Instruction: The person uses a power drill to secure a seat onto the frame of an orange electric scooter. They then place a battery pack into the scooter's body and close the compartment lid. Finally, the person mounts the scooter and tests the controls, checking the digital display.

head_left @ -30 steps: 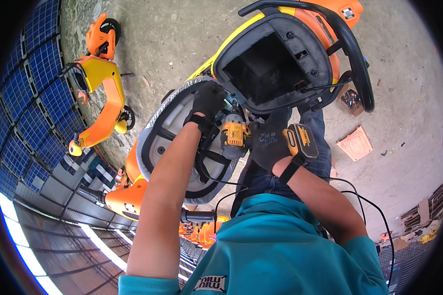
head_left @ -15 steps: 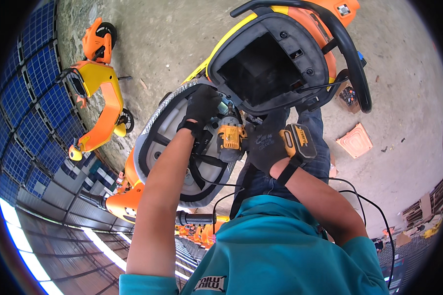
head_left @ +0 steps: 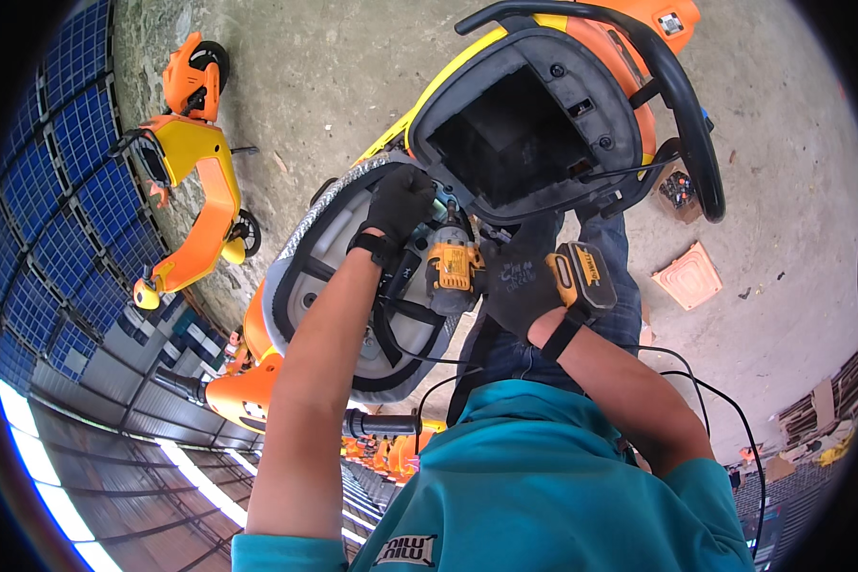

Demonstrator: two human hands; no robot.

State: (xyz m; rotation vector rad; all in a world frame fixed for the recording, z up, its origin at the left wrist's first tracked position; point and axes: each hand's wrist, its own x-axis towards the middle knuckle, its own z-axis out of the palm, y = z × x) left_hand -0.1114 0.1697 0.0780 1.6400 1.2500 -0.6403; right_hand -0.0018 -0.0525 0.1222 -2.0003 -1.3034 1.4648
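My right hand, in a black glove, grips a yellow and black cordless impact driver by its handle. The driver's nose points away from me at the hinge area between the raised seat and the scooter's open storage well. My left hand, also gloved, is closed at the seat's far edge, just left of the driver's nose. What its fingers hold, if anything, is hidden. The seat's underside shows pale plastic with black ribs. Where the driver's tip meets the scooter is too small to make out.
A black grab rail curves round the scooter's right. Another orange and yellow scooter stands at the far left beside blue mesh panels. On the concrete floor at right are an orange plastic panel and a small parts box. Black cables hang beside my right arm.
The whole scene sits very slightly shifted in the view. My right hand and the driver have moved a little to the right; my left hand stays at the seat edge.
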